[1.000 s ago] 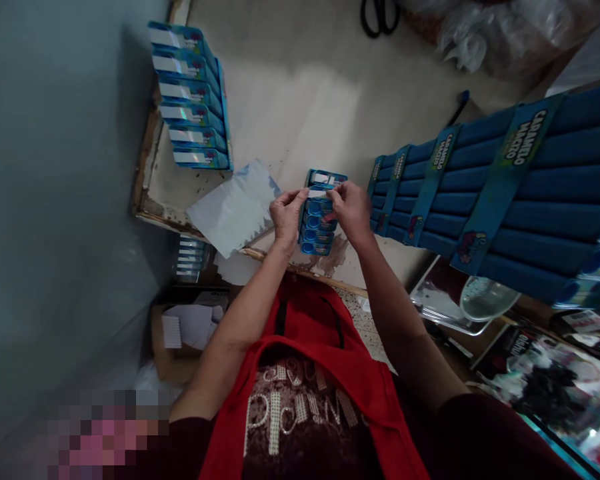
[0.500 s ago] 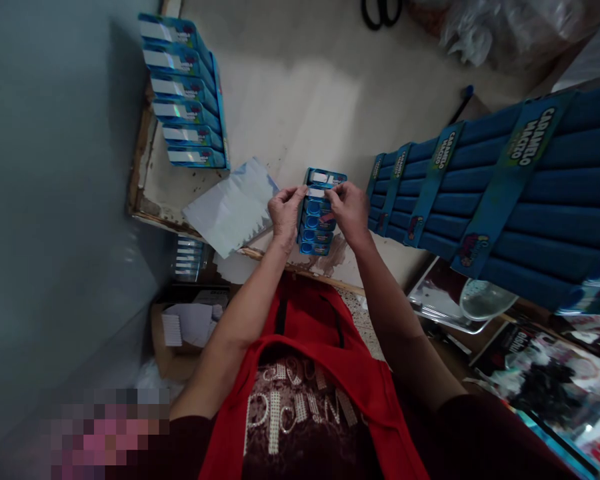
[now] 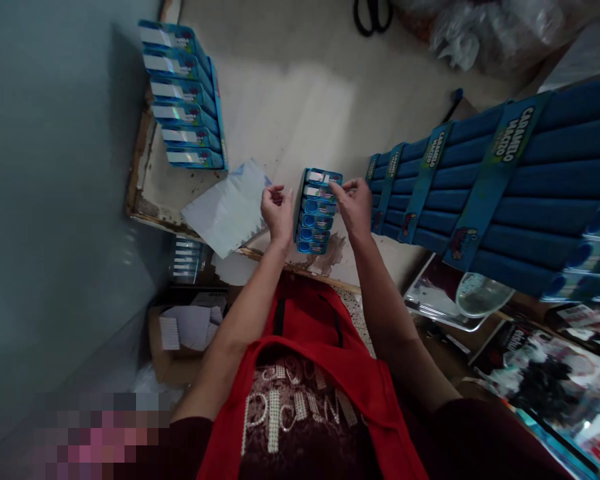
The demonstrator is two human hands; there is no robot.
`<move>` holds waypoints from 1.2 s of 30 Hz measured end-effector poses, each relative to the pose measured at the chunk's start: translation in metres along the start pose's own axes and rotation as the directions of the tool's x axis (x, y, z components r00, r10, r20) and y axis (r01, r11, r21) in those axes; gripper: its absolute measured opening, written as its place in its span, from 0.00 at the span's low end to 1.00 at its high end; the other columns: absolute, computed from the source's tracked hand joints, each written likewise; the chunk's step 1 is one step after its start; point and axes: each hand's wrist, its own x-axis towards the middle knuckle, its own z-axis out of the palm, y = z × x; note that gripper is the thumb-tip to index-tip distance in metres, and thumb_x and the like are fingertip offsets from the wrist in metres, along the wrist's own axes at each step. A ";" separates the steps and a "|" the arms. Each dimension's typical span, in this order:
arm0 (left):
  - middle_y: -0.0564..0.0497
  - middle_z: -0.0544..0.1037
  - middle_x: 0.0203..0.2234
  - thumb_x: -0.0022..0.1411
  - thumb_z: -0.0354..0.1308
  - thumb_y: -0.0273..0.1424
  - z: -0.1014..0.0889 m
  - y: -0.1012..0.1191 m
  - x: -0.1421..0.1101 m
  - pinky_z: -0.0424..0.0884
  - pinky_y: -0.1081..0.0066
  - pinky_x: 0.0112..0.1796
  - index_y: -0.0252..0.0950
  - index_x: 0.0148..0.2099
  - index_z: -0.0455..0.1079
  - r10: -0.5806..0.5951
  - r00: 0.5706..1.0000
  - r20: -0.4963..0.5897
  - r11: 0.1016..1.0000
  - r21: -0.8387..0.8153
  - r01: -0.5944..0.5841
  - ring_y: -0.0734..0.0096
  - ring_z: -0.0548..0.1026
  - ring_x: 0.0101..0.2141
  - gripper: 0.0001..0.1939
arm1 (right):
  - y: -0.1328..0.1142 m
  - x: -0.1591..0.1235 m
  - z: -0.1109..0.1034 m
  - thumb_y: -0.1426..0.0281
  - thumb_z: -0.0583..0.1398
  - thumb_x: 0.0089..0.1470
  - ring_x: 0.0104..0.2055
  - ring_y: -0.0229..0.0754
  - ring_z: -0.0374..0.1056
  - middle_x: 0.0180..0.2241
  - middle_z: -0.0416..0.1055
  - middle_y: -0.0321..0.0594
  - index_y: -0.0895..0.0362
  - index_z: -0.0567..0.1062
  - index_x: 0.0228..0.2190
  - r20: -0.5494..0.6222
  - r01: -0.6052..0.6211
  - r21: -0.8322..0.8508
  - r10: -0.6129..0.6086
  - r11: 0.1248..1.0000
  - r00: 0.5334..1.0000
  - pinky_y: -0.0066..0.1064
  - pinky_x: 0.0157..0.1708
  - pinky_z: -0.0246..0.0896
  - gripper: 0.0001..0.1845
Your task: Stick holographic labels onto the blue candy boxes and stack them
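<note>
A small pack of blue boxes [image 3: 316, 221] stands on the table between my hands, its several box ends facing me. White strip labels [image 3: 319, 192] lie across the two farthest ends; the nearer ends show round blue marks. My left hand [image 3: 279, 215] hovers just left of the pack, thumb raised and fingers loosely curled, with nothing visible in it. At the pack's right side, my right hand [image 3: 355, 203] reaches a fingertip to the right end of the second label, its other fingers bent. A white sheet of labels [image 3: 227, 208] lies left of my left hand.
A row of blue boxes with white labels [image 3: 185, 100] stands at the left table edge. Large banded stacks of blue boxes [image 3: 500, 180] fill the right side. Black-handled scissors [image 3: 373, 17] and clear plastic bags [image 3: 485, 33] lie at the back. Below left sits a cardboard box [image 3: 167, 360] holding paper.
My left hand has come away from the label and moved slightly left, its pinch loosened. My right hand stays at the label's right end. The view has shifted slightly.
</note>
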 end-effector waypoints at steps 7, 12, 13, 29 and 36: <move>0.48 0.84 0.36 0.57 0.77 0.56 -0.033 0.022 -0.059 0.72 0.72 0.30 0.37 0.50 0.78 -0.262 0.845 0.466 0.948 -0.038 0.316 0.72 0.79 0.27 0.31 | -0.026 -0.025 -0.002 0.38 0.68 0.54 0.31 0.42 0.65 0.26 0.62 0.31 0.49 0.67 0.34 -0.010 -0.074 0.182 0.077 0.980 0.997 0.34 0.33 0.64 0.30; 0.50 0.85 0.34 0.45 0.85 0.45 -0.023 0.017 -0.055 0.73 0.74 0.32 0.35 0.43 0.79 -0.354 0.777 0.520 0.881 -0.093 0.464 0.74 0.79 0.29 0.29 | -0.036 -0.037 0.003 0.37 0.69 0.54 0.29 0.40 0.66 0.25 0.63 0.31 0.49 0.68 0.33 0.035 -0.105 0.206 0.100 0.973 0.994 0.32 0.30 0.62 0.31; 0.51 0.84 0.32 0.44 0.86 0.42 -0.022 0.015 -0.052 0.72 0.74 0.31 0.35 0.40 0.78 -0.357 0.787 0.504 0.883 -0.094 0.461 0.75 0.78 0.28 0.28 | -0.036 -0.038 0.003 0.37 0.69 0.54 0.30 0.40 0.66 0.25 0.63 0.30 0.49 0.68 0.34 0.033 -0.106 0.211 0.101 0.972 0.994 0.32 0.30 0.62 0.31; 0.51 0.78 0.23 0.55 0.77 0.33 -0.034 0.021 -0.004 0.71 0.72 0.30 0.36 0.31 0.78 -0.091 0.933 0.348 0.989 0.138 0.045 0.72 0.74 0.26 0.11 | -0.013 -0.043 0.013 0.59 0.73 0.46 0.37 0.47 0.78 0.30 0.78 0.34 0.50 0.72 0.36 -0.084 -0.109 0.147 0.122 0.983 0.989 0.38 0.42 0.70 0.19; 0.51 0.78 0.23 0.55 0.76 0.32 -0.030 0.014 0.002 0.70 0.72 0.30 0.36 0.30 0.78 -0.123 0.932 0.340 0.985 0.155 0.073 0.72 0.74 0.26 0.10 | -0.010 -0.043 0.014 0.64 0.71 0.47 0.36 0.44 0.77 0.29 0.78 0.31 0.49 0.68 0.34 -0.081 -0.098 0.106 0.107 0.989 0.991 0.36 0.42 0.69 0.18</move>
